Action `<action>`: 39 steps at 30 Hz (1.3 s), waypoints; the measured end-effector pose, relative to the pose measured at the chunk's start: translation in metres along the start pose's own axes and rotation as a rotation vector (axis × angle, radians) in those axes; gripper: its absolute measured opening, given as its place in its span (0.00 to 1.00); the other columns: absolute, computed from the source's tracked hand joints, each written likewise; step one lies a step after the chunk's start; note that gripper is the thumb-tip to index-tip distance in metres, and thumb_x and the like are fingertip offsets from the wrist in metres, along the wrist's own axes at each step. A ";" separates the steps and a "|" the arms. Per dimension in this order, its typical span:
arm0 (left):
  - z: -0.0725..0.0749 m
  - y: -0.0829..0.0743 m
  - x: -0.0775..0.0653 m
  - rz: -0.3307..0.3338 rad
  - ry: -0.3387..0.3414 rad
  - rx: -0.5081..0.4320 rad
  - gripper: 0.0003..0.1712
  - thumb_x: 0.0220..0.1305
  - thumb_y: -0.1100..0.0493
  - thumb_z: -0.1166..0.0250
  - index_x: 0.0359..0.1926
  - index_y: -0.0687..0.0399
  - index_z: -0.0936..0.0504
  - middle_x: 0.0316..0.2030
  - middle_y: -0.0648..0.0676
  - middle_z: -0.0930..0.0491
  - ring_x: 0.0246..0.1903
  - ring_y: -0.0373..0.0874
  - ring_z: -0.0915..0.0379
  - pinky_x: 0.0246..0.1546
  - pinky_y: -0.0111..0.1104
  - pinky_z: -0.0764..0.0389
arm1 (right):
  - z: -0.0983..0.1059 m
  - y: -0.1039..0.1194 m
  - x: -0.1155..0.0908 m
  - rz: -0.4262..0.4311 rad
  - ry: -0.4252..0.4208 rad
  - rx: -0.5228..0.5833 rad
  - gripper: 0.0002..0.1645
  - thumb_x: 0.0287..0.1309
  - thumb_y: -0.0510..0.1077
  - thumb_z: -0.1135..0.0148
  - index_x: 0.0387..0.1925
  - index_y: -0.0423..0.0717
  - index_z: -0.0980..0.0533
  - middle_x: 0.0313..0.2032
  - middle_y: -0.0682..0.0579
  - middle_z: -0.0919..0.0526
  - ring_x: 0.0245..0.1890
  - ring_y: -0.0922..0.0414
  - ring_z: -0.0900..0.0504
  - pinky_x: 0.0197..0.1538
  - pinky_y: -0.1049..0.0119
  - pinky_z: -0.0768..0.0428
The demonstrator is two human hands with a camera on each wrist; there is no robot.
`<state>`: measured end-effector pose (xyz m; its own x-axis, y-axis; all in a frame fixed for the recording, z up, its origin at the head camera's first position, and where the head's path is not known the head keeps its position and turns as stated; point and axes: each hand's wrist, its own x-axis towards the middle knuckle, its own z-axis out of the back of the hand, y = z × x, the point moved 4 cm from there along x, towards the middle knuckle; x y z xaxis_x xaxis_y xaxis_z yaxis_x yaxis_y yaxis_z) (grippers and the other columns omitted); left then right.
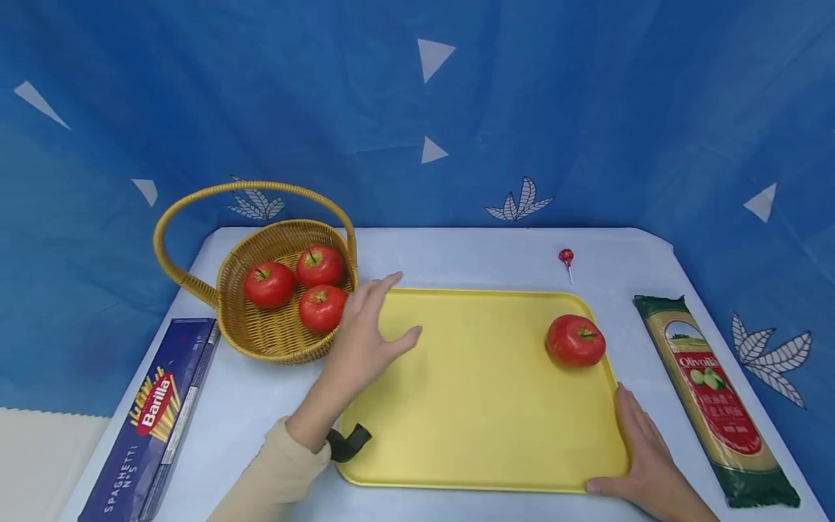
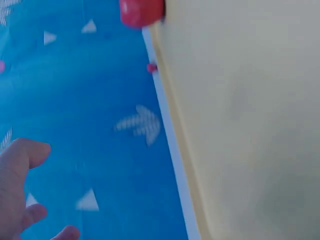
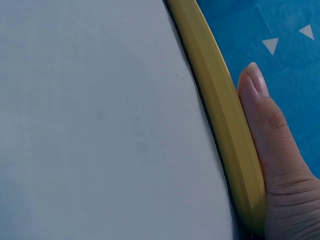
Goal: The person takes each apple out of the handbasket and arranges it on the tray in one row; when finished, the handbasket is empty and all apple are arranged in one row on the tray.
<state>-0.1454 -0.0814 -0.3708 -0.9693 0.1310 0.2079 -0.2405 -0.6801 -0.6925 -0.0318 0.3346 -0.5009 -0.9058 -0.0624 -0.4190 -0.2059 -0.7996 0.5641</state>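
My left hand (image 1: pixel 360 344) hovers with spread fingers over the left edge of a yellow tray (image 1: pixel 483 428), beside a wicker basket (image 1: pixel 257 346). Nothing is in its grasp; the thumb points right. Several red apples are in view: three in the basket, the nearest being an apple (image 1: pixel 322 309) just left of my fingers. A single apple (image 1: pixel 575 341) rests on the tray near its right side. My right hand (image 1: pixel 642 449) touches the tray's front right corner, fingers along the right side. In the right wrist view, the straight thumb (image 3: pixel 267 125) lies against the yellow rim.
A blue spaghetti box (image 1: pixel 153 413) lies at the table's left. On the right is a pasta packet (image 1: pixel 714 399) with green ends. A red lollipop (image 1: pixel 566 257) lies behind the tray on the white table (image 1: pixel 457 254). Blue cloth (image 1: pixel 554 109) hangs behind.
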 end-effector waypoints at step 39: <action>0.050 0.125 0.014 0.414 0.291 0.098 0.51 0.61 0.39 0.33 0.78 0.41 0.51 0.70 0.67 0.39 0.67 0.68 0.40 0.59 0.65 0.29 | -0.001 0.000 -0.001 0.001 -0.012 0.023 0.87 0.40 0.63 0.22 0.75 0.48 0.81 0.76 0.31 0.75 0.72 0.25 0.69 0.62 0.20 0.60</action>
<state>-0.1869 -0.2004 -0.4198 -0.9597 0.0224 -0.2801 0.1583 -0.7804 -0.6050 -0.0305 0.3344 -0.5015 -0.9103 -0.0559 -0.4102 -0.2135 -0.7856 0.5808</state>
